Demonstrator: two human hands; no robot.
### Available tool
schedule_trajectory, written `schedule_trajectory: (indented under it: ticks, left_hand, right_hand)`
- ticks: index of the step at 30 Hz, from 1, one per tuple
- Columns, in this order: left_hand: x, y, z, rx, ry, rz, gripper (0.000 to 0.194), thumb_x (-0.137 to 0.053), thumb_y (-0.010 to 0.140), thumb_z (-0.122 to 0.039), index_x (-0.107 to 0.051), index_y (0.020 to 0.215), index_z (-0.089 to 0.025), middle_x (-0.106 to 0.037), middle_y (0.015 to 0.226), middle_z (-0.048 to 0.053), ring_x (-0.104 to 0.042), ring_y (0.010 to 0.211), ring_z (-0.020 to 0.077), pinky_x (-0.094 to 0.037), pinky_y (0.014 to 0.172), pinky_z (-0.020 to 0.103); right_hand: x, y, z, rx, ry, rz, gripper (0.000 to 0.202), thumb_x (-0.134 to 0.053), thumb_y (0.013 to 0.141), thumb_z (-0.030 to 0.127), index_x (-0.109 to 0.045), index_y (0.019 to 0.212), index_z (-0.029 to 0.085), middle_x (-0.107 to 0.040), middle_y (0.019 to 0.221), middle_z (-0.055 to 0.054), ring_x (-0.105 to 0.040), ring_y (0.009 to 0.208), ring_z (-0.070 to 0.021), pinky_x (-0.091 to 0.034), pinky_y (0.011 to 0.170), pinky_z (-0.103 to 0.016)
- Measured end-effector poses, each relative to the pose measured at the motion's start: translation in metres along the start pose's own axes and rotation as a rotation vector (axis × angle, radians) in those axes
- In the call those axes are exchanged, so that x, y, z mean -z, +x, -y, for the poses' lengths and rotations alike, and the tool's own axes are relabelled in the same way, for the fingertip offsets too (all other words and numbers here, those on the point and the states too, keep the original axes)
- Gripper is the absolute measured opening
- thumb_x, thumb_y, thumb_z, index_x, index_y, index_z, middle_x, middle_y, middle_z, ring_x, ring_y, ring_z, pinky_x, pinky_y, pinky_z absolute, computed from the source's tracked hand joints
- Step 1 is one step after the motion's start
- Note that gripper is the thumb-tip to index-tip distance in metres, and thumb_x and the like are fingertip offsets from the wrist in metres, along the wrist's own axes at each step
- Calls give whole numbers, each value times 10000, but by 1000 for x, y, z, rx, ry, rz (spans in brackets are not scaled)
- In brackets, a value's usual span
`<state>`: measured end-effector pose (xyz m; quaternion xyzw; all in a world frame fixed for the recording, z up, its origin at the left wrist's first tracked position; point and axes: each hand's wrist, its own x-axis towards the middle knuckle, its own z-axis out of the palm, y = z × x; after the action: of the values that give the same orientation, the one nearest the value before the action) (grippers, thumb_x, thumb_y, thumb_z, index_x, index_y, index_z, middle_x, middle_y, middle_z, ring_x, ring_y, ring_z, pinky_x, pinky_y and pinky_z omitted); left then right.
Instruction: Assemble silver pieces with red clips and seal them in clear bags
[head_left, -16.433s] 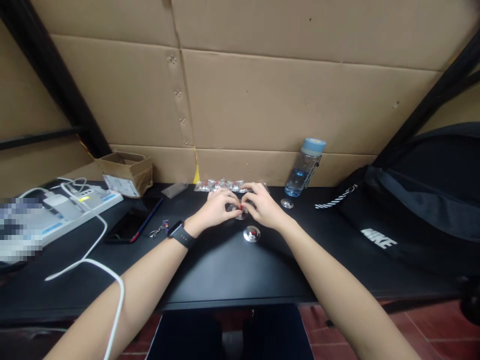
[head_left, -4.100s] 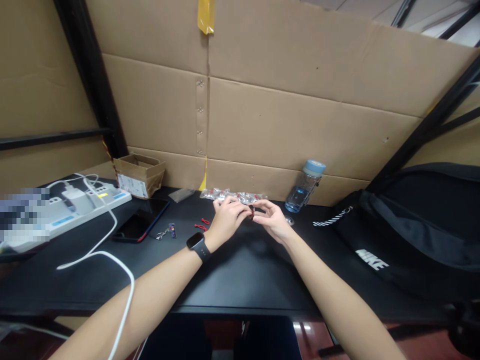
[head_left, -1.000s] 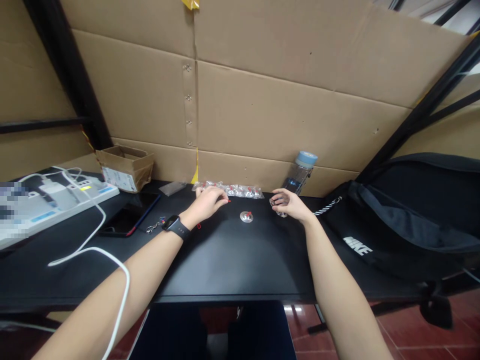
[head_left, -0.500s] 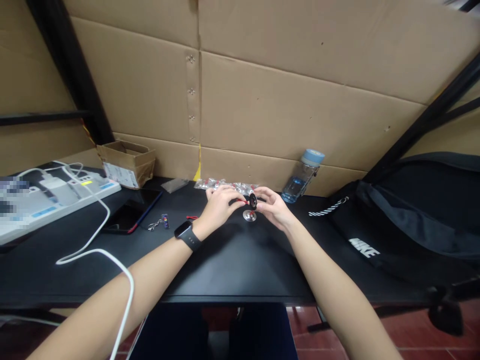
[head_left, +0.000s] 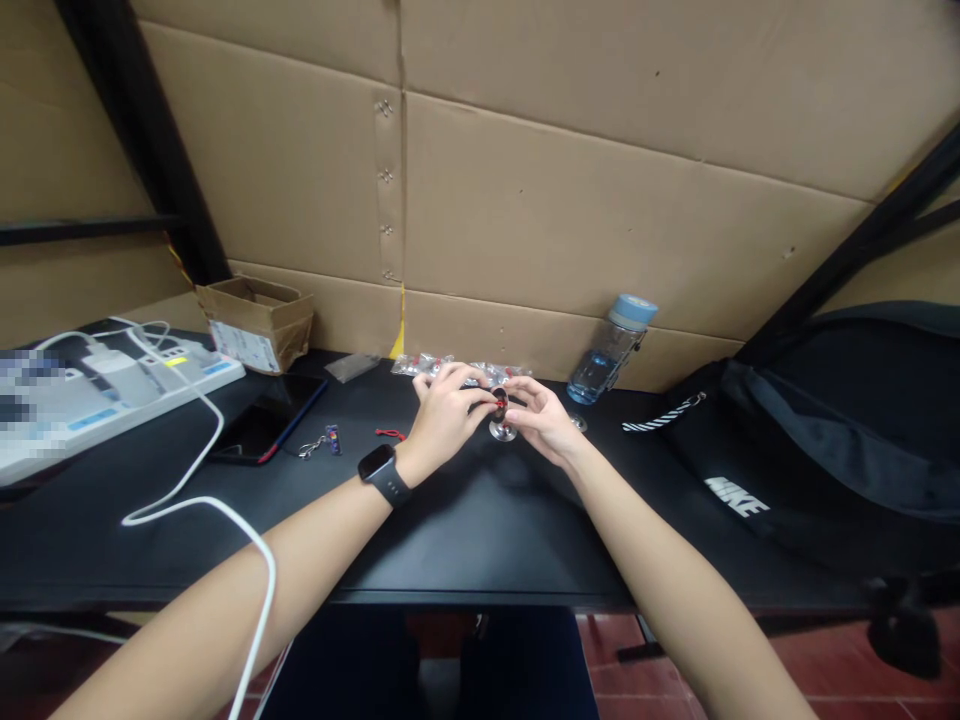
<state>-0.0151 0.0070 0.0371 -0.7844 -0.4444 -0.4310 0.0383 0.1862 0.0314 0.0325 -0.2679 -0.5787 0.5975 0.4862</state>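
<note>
My left hand (head_left: 450, 408), with a black watch on its wrist, pinches a red cord (head_left: 499, 404) at the middle of a small round metal disc shaped like a finger cymbal (head_left: 502, 394). The fingers of my right hand (head_left: 541, 420) close on the right edge of this disc, which stands on edge facing me. Just below it is a second shiny disc (head_left: 503, 432), close to the table. A further shiny round piece (head_left: 578, 424) lies beyond my right hand, partly covered by it. Left of my left hand lies a loose red cord (head_left: 389, 433).
Behind my hands lie clear plastic packets (head_left: 424, 366). A water bottle (head_left: 612, 350) and a black backpack (head_left: 825, 430) are to the right. On the left are a phone (head_left: 262, 425), a keychain (head_left: 332, 440), a cardboard box (head_left: 259, 325) and a power strip (head_left: 142, 400); a white cable (head_left: 225, 508) crosses my left forearm.
The upper disc has turned, so its hollow face and red cord now show. My left fingers have moved onto its middle. The round piece beyond my right hand has come into view.
</note>
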Motion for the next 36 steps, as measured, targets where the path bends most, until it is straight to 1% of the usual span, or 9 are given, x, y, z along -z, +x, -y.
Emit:
schedule_trajectory:
  ticks: [6,12,16,18,22,26,32,34,36]
  left_hand:
    - [5,-1,-1,-122,89,37,218,-579,1006,-294,-779,923,-270,-685,1238,65,-449,1282,338,-226,1006,569]
    - [10,1,-2,-203,130,25,148,-630,967,-235,-771,929,-258,-684,1221,66,-466,1268,331,-245,984,566]
    - [11,1,-4,-238,154,9,141,-641,949,-202,-756,876,-238,-691,1187,56,-489,1253,317,-267,972,552]
    - [11,1,-4,-221,144,2,145,-640,951,-205,-747,857,-232,-698,1176,52,-504,1239,310,-274,965,542]
    - [6,1,-3,-140,90,-21,143,-645,953,-226,-736,843,-225,-714,1140,46,-528,1206,300,-277,952,523]
    - [3,1,-2,-61,17,-7,125,-661,939,-210,-738,844,-234,-714,1125,24,-535,1189,280,-272,958,504]
    - [2,5,-2,190,-191,79,99,-695,923,-256,-766,855,-271,-699,1138,7,-567,1148,259,-322,890,426]
    - [1,5,0,206,-215,94,89,-703,918,-256,-766,857,-268,-702,1131,8,-570,1145,259,-323,883,416]
    - [1,5,1,174,-187,79,88,-705,917,-242,-763,853,-260,-706,1122,10,-563,1154,262,-313,900,424]
  right_hand:
    - [-3,0,-3,3,-16,-36,476,-922,626,208,-690,1039,257,-705,1126,-32,-699,961,-194,-578,930,-364]
    - [-7,1,-7,-4,12,-82,440,-927,619,200,-702,996,237,-717,1067,-16,-706,881,-170,-599,825,-312]
    - [-6,2,-7,14,-29,-77,406,-926,632,210,-723,984,226,-740,1064,-25,-720,896,-174,-598,832,-301]
    - [-5,1,-7,28,-64,-77,388,-924,638,219,-735,976,220,-750,1080,-35,-730,926,-186,-598,862,-311]
    - [-5,2,-9,58,-118,-112,348,-928,625,243,-748,920,201,-757,1118,-54,-731,1009,-221,-593,919,-346]
    - [-8,1,-12,71,-139,-130,311,-926,624,252,-745,869,188,-747,1162,-70,-732,1025,-238,-598,924,-371]
    - [-9,0,-9,102,-167,-143,340,-932,610,248,-760,898,192,-740,1179,-75,-733,1033,-245,-592,961,-395]
    - [-10,0,-8,103,-194,-140,357,-938,595,257,-766,900,187,-743,1177,-85,-732,1039,-254,-589,975,-407]
    - [-11,0,-8,103,-222,-142,372,-946,577,267,-766,892,180,-754,1146,-89,-737,1023,-259,-588,983,-419]
